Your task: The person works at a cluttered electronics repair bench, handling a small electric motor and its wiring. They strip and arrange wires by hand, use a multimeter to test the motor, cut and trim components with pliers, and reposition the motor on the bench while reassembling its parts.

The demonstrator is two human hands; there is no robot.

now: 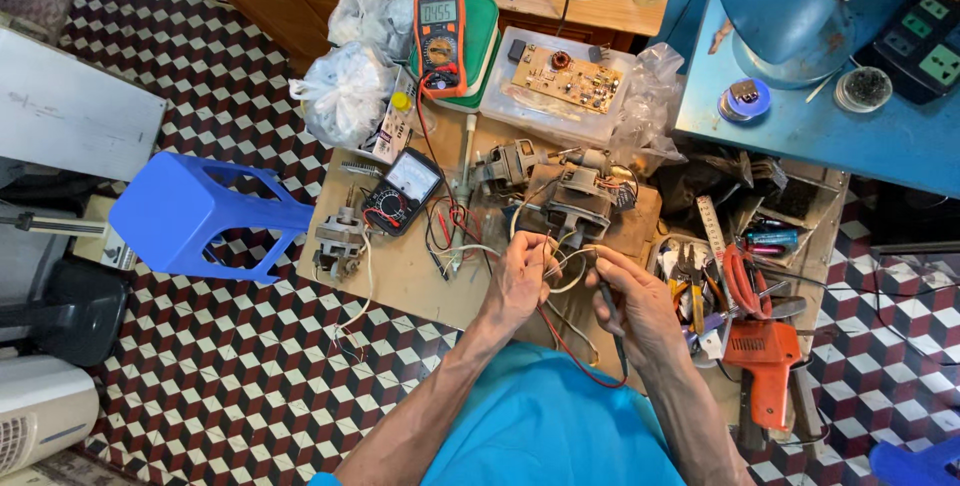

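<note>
The left hand (520,278) is closing its fingers on the pale wires (566,264) that are coming out of the electric motor (572,201), which is sitting on a wooden block just beyond both hands on the counter (400,271). The right hand (632,298) is pinching a dark probe (610,308) with a red lead near the same wires.

Behind the motor, a clear plastic box (555,111) is carrying a tan circuit board (568,77) on its lid. To its left an orange digital meter (440,43) is lying on a green container (482,38), and two knotted white plastic bags (345,91) are standing beside it; what is inside them I cannot tell. A black analog meter (402,192) is lying nearer. At the right, an open tray (700,276) is holding pliers and other tools, with an orange heating tool (765,364) next to it.
</note>
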